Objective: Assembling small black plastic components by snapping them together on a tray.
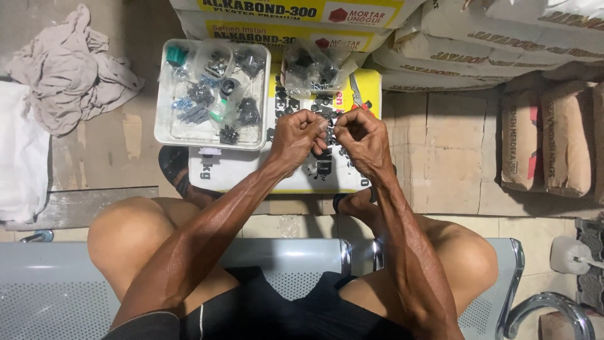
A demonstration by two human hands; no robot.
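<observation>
My left hand [301, 135] and my right hand [361, 137] meet fingertip to fingertip above a yellow and white sack [251, 173] lying flat on the floor. Both pinch a small dark part [331, 126] between them; it is too small to tell what it is. Several small black parts [327, 104] lie scattered on the sack under my hands. A clear plastic bag [309, 66] of dark hardware sits just beyond them. I sit on a grey perforated metal bench [50, 289], knees apart.
A white tray [165, 126] with small bags of screws and fittings stands left of my hands. Stacked sacks [478, 44] line the back and right. A crumpled grey cloth [69, 66] lies at far left. Pliers with red handles [357, 94] rest behind my right hand.
</observation>
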